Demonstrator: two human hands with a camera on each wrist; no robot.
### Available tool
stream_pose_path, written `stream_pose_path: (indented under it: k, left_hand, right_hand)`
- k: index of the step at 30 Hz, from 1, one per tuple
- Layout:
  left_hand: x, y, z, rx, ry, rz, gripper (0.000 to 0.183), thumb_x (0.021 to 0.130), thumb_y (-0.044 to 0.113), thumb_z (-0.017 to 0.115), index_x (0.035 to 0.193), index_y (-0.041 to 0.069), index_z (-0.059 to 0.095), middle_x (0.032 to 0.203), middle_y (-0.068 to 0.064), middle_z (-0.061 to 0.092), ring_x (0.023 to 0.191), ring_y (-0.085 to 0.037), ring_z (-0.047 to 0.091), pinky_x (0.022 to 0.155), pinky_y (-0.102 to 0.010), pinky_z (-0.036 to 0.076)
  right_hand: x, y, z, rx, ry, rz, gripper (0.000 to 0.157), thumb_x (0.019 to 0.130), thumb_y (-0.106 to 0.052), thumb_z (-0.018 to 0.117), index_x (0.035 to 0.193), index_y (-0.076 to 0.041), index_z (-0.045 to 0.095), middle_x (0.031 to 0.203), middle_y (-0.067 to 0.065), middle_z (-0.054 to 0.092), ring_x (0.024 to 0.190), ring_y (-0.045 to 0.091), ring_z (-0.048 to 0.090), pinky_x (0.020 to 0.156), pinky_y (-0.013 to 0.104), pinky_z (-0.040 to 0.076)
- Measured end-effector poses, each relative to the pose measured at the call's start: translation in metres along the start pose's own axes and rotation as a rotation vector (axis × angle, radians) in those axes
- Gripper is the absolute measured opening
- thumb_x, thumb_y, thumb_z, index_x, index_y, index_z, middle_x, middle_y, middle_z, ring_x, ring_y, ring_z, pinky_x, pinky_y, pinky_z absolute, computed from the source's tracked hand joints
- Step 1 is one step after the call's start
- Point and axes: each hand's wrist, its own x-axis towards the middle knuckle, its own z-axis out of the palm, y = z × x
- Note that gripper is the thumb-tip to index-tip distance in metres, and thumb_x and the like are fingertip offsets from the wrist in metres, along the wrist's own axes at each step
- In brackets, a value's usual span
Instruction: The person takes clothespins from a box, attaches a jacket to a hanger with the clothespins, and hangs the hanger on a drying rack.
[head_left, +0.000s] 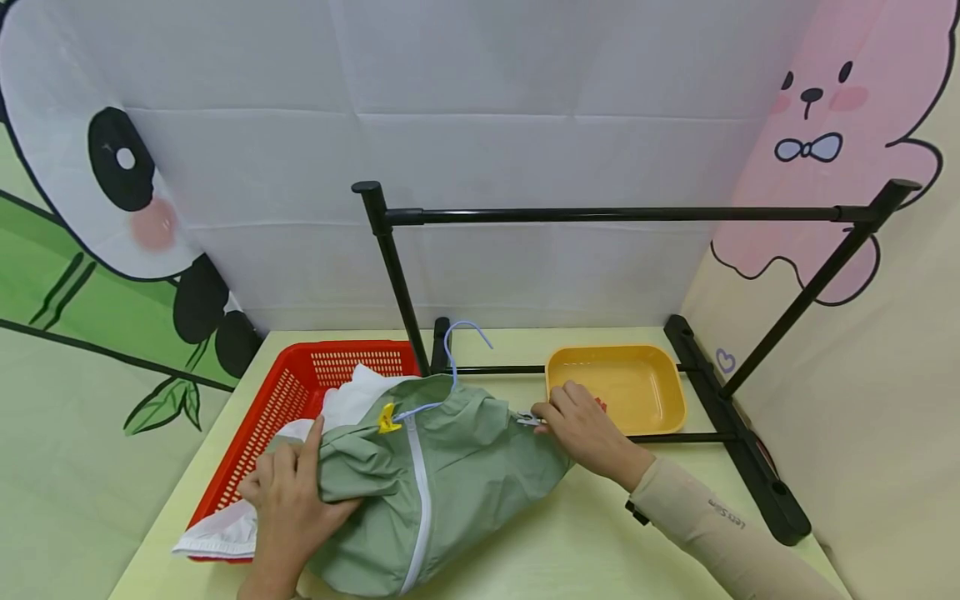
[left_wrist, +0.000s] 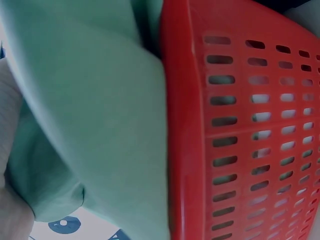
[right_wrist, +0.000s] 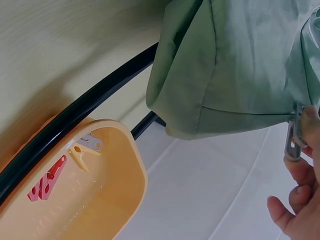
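A green jacket (head_left: 480, 467) with a white zip hangs on a light-blue hanger (head_left: 453, 342), its hook pointing up. On the hanger's left side a yellow clothespin (head_left: 387, 419) clips the fabric. My left hand (head_left: 292, 492) grips the jacket's left part beside the red basket; in the left wrist view only a bit of the hand (left_wrist: 12, 200) shows. At the jacket's right shoulder, my right hand (head_left: 581, 429) pinches a grey clothespin (right_wrist: 295, 132) that sits on the fabric edge.
A red basket (head_left: 251, 437) with white clothes (head_left: 360, 393) stands at left. Behind the right hand is a yellow tray (head_left: 652, 392); red, yellow and grey clothespins lie in it in the right wrist view. A black clothes rack (head_left: 622, 216) stands behind the jacket.
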Motion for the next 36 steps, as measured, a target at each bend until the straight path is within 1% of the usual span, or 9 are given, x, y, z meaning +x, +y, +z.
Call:
stream_pose_path:
  k: [3,7,11,19,26,30,36]
  left_hand:
    - [0.0001,0.0001,0.0006,0.002,0.014,0.006,0.097,0.084,0.080,0.041,0.138,0.001,0.053,0.084,-0.020,0.042,0.070,-0.042,0.033,0.064,-0.055,0.017]
    - [-0.0006,-0.0002,0.0023,0.010,0.046,0.013,0.095,0.083,0.079,0.043,0.137,0.002,0.054,0.083,-0.019,0.043,0.069,-0.040,0.032,0.063,-0.055,0.017]
    - [-0.0013,-0.0003,0.0029,0.010,0.048,0.013,0.095,0.083,0.079,0.042,0.138,0.003,0.054,0.083,-0.018,0.043,0.069,-0.041,0.032,0.063,-0.055,0.017]
    - [0.0004,0.0020,0.0007,-0.002,0.019,0.001,0.094,0.084,0.079,0.043,0.141,0.004,0.052,0.084,-0.019,0.042,0.071,-0.043,0.032,0.066,-0.057,0.016]
    - [-0.0012,0.0022,0.0000,0.013,-0.008,0.011,0.094,0.085,0.077,0.042,0.138,0.000,0.054,0.083,-0.018,0.041,0.072,-0.042,0.034,0.067,-0.056,0.017]
    - [-0.0018,0.0019,0.0005,0.018,-0.002,0.020,0.094,0.085,0.078,0.042,0.136,-0.001,0.055,0.083,-0.017,0.041,0.073,-0.041,0.034,0.066,-0.055,0.016]
    - [0.0001,0.0019,0.0026,0.012,0.047,0.038,0.091,0.085,0.076,0.043,0.134,0.000,0.057,0.082,-0.017,0.042,0.071,-0.039,0.034,0.064,-0.054,0.015]
  right_hand:
    - [0.0005,-0.0006,-0.0010,0.004,-0.011,0.001,0.035,0.103,-0.036,0.048,0.103,-0.004,0.063,0.081,0.004,0.046,0.071,0.019,0.033,0.066,0.030,0.029]
    - [0.0008,-0.0008,-0.0015,0.009,-0.022,0.002,0.036,0.103,-0.036,0.047,0.103,-0.004,0.063,0.081,0.003,0.045,0.071,0.018,0.033,0.067,0.030,0.029]
    - [0.0010,-0.0012,-0.0021,0.017,-0.035,0.007,0.034,0.102,-0.036,0.049,0.103,-0.004,0.063,0.081,0.002,0.044,0.071,0.018,0.032,0.067,0.030,0.029]
    - [0.0021,-0.0010,-0.0022,0.017,-0.072,0.009,0.029,0.096,-0.033,0.059,0.102,-0.005,0.064,0.080,0.002,0.043,0.071,0.018,0.032,0.069,0.031,0.029]
    - [0.0029,-0.0014,-0.0036,-0.001,-0.083,-0.002,0.029,0.097,-0.034,0.057,0.100,-0.006,0.063,0.080,0.002,0.043,0.071,0.019,0.032,0.068,0.032,0.030]
    - [0.0041,-0.0028,-0.0063,-0.014,-0.114,0.003,0.026,0.092,-0.032,0.065,0.099,-0.007,0.063,0.080,0.002,0.042,0.071,0.020,0.033,0.069,0.033,0.031]
    - [0.0070,-0.0048,-0.0095,-0.023,-0.153,0.012,0.029,0.084,-0.029,0.076,0.100,-0.007,0.065,0.080,0.002,0.041,0.073,0.020,0.033,0.072,0.034,0.031]
